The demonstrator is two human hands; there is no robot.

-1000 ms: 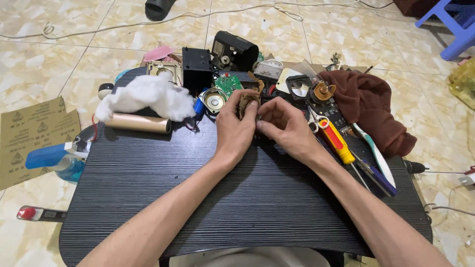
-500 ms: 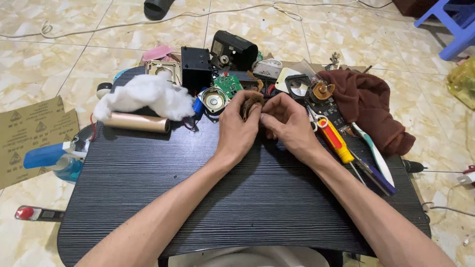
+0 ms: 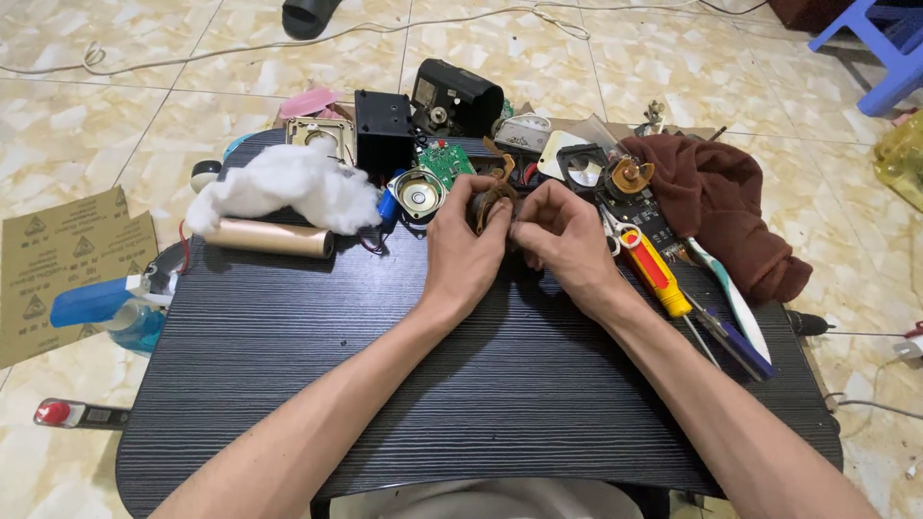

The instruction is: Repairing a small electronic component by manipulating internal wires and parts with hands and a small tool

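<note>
Small dark round part [image 3: 486, 207], brownish strap curling off its top, sitting at mid-bench just in front of the round speaker [image 3: 420, 195]. Left hand [image 3: 463, 252] is wrapping closed around the part, steadying it. Right hand [image 3: 565, 242] is pinching in at its right side, fingertips pressed together on something too small to make out.

Step in hand, by my reading: fine work on the part, both hands bracing on the black bench [image 3: 288, 336]. The next move is likely calling for a firm left-hand hold and a small, controlled pull or twist from the right.

Around it: green circuit board [image 3: 445, 160] behind, white wadding [image 3: 288, 183] and a tan tube [image 3: 274, 238] lying to the left, yellow-and-red screwdriver [image 3: 659, 274] and a brown cloth [image 3: 721, 207] lying to the right.
</note>
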